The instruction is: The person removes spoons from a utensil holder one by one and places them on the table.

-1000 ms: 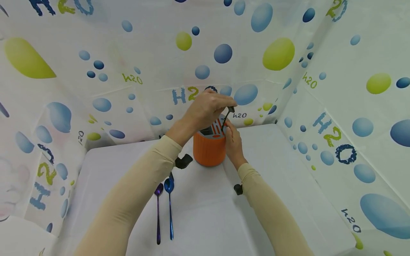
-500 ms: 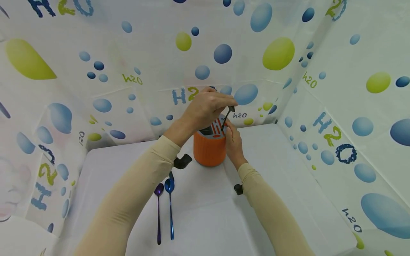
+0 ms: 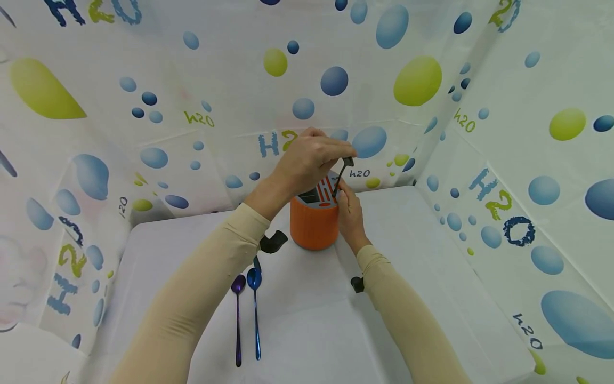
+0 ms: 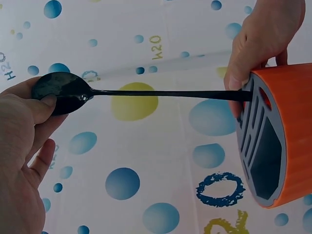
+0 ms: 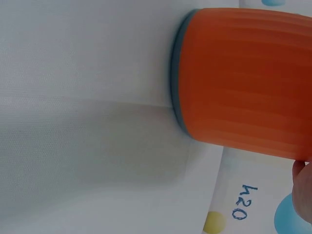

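A black spoon (image 4: 165, 93) is pinched by its bowl between the thumb and fingers of my left hand (image 3: 309, 162). Its handle points down, and the handle's end is at a slot in the grey top of an orange utensil holder (image 3: 314, 226). My right hand (image 3: 351, 216) grips the holder's right side near the rim, with the thumb close beside the handle's end in the left wrist view. The holder stands upright on the white table. Its top has several narrow slots, a small oval opening and a larger compartment (image 4: 267, 158).
A purple spoon (image 3: 237, 320) and a blue spoon (image 3: 256, 314) lie side by side on the table (image 3: 307, 325), left of the holder. Beyond them another dark utensil (image 3: 257, 264) is partly hidden by the left sleeve. A patterned sheet (image 3: 230, 96) closes off the back and sides.
My left hand and the spoon have risen very slightly. The right hand, the holder and the spoons on the table stay where they were.
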`<action>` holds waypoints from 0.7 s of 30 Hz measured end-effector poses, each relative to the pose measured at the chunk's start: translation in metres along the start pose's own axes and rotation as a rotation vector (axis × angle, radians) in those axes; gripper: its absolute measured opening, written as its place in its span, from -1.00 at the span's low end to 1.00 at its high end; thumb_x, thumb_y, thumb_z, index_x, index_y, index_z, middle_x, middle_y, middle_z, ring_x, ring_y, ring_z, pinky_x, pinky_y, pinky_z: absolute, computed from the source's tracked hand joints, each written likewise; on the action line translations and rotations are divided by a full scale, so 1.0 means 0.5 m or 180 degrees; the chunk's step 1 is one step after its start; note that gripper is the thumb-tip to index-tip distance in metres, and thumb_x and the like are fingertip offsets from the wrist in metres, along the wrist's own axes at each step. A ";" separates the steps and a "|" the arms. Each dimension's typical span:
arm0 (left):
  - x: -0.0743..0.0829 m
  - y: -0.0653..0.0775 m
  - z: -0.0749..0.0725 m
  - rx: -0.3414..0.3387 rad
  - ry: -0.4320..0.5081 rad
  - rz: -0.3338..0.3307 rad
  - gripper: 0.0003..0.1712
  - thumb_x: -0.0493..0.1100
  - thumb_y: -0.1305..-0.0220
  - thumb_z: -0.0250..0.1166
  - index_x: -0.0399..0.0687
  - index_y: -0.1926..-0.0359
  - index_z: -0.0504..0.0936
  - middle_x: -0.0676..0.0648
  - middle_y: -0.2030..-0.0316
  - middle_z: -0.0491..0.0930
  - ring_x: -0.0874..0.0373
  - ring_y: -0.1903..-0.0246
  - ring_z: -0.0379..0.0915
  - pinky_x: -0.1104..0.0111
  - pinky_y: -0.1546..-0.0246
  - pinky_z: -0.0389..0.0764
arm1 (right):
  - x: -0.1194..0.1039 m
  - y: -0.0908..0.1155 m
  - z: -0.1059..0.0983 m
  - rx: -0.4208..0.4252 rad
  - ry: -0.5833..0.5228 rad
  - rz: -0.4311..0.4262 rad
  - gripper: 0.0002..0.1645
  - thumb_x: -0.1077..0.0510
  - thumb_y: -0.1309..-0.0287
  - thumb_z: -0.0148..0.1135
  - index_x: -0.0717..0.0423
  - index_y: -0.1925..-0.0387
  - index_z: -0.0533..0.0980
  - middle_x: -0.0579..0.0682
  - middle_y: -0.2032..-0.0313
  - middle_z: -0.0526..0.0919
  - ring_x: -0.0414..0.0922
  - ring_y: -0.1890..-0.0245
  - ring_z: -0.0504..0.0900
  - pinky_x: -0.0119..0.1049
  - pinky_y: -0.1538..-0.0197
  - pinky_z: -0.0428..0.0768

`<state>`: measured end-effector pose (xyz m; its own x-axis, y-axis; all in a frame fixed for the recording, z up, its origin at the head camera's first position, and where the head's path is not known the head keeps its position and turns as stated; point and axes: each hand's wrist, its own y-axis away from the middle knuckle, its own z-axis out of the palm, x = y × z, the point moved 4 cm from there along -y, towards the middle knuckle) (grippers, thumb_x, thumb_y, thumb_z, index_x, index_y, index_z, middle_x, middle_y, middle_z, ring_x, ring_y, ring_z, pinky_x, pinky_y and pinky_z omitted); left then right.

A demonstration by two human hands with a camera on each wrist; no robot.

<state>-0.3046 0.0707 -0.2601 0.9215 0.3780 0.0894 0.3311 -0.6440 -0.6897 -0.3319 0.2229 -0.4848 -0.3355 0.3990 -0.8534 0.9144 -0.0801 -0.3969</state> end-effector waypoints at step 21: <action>-0.003 0.010 -0.019 0.0189 0.0003 -0.0018 -0.68 -0.40 -0.41 0.30 -0.04 -0.06 0.81 0.00 0.01 0.80 0.10 -0.04 0.75 0.20 -0.17 0.57 | 0.002 -0.002 0.004 0.0082 0.0085 -0.0025 -0.39 0.01 -0.64 -0.31 -0.01 -0.57 0.27 -0.05 -0.50 0.42 -0.08 -0.48 0.40 0.02 -0.51 0.35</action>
<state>-0.3022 0.0605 -0.2568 0.9198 0.3809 0.0939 0.3235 -0.6012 -0.7307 -0.3336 0.2218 -0.4860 -0.3362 0.4238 -0.8410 0.9055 -0.1001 -0.4125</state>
